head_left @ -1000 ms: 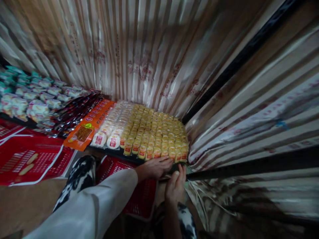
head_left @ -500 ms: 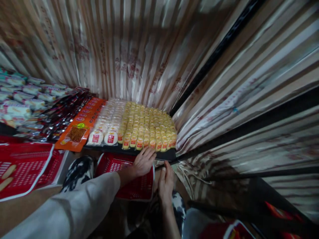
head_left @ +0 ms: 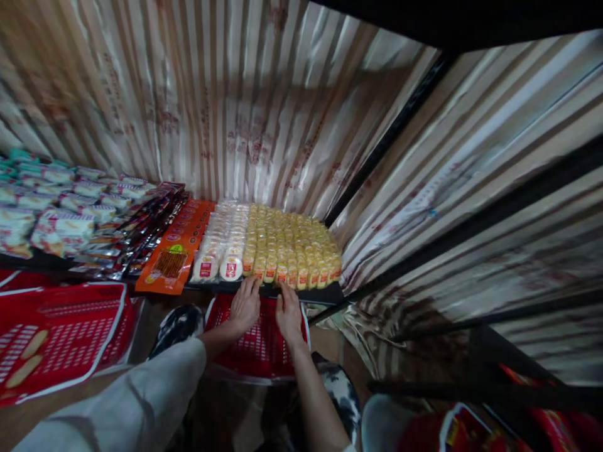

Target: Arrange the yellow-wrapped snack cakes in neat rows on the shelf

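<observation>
Rows of small yellow wrapped snack packs (head_left: 292,245) stand tightly lined up on a dark shelf (head_left: 325,294). My left hand (head_left: 245,306) is at the shelf's front edge, fingers stretched toward the front packs near the row's left end. Beside it, my right hand (head_left: 289,314) reaches up with its fingertips at the front packs, fingers extended. Neither hand visibly grips anything. White round wrapped snacks (head_left: 230,267) sit directly left of the yellow ones. Below both hands is a red plastic basket (head_left: 264,348).
Left along the shelf are an orange snack bag (head_left: 172,254), dark shiny packets (head_left: 136,232) and white packets (head_left: 66,229). Another red basket (head_left: 80,314) holds two long pale items. A striped curtain (head_left: 264,94) hangs behind; a black pole (head_left: 391,141) slants at right.
My left hand has moved left along the front of the yellow packs. My right hand has risen from below the shelf edge to the packs. The view has shifted slightly.
</observation>
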### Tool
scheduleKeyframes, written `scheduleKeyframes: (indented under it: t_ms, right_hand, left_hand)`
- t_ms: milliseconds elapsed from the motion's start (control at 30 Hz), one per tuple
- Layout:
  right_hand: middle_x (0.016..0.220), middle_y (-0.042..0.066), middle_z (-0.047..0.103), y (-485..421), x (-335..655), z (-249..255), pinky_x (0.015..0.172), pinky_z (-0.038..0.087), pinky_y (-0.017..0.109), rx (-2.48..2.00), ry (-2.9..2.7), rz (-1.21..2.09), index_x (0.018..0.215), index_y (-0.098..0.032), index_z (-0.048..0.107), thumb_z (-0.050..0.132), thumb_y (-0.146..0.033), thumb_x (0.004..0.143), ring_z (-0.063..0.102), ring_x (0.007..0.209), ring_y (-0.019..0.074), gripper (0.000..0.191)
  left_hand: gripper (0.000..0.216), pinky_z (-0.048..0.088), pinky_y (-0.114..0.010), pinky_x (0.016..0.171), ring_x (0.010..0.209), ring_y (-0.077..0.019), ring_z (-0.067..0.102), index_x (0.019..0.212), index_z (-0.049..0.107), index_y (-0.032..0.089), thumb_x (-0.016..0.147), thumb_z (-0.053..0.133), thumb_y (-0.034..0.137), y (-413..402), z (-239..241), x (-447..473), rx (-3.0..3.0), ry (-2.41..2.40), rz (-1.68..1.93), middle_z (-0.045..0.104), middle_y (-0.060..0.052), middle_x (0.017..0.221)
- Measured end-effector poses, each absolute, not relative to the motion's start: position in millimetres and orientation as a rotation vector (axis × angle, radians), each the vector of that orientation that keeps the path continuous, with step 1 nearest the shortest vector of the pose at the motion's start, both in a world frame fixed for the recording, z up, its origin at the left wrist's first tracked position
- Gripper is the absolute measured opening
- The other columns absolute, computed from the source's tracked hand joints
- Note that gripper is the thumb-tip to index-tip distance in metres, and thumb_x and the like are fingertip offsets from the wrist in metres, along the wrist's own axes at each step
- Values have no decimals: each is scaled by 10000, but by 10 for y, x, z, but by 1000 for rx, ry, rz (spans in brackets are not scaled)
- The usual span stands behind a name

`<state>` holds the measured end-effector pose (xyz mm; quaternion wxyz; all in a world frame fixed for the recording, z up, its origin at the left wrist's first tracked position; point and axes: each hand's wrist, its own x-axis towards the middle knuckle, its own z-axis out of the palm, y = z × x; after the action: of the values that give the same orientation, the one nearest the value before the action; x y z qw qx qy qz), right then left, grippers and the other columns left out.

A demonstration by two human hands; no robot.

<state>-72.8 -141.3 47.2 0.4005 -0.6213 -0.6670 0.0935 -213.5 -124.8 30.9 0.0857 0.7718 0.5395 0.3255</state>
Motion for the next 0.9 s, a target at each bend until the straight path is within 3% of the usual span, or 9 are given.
scheduleKeyframes:
  t_ms: [200,367,533,700,900]
  right_hand:
    - [1286,111,547,-1324,-1090,399,1028,392,403,-1530,-1759,309,1308,-135,497,342,-104,809,458,1219,199,523]
    - [1310,130,527,-1256,-1279,307,1038,389,411,-1583,-1687,301,1287,-115,522,372,-81,762,446,1241,212,547]
    - [1242,125,585,-1244,-1351,349,1024,406,414,-1608,-1609,298,1254,-122,553,393,-81,749,508,1183,215,531]
    - [1216,128,600,-1287,-1389,473,1003,427,397,-1604,-1517,329,1243,-118,550,382,-147,818,542,1144,212,458]
    - [1179,151,583,-1315,-1358,582,993,413,403,-1542,-1326,247,1220,-114,529,426,-298,872,528,1119,218,408]
  left_hand:
    - [510,349,-446,1065,1295,-263,357,1321,406,94,811,396,86,-1209,273,-2229,2233,1481,976,398,-177,1350]
    - [532,409,-401,1031,1267,-226,415,1339,391,169,811,415,99,-1153,253,-2327,2093,1393,990,301,-138,1431]
    - [477,367,-433,1067,1274,-260,415,1279,461,86,807,393,82,-1123,244,-2346,2031,1387,1016,405,-183,1368]
    - [433,339,-506,1072,1286,-296,393,1244,500,88,837,363,134,-1178,265,-2343,2042,1302,1198,443,-191,1339]
    - [444,362,-464,1066,1243,-241,446,1259,483,151,845,323,128,-1250,417,-2245,1901,1232,1276,475,-141,1305]
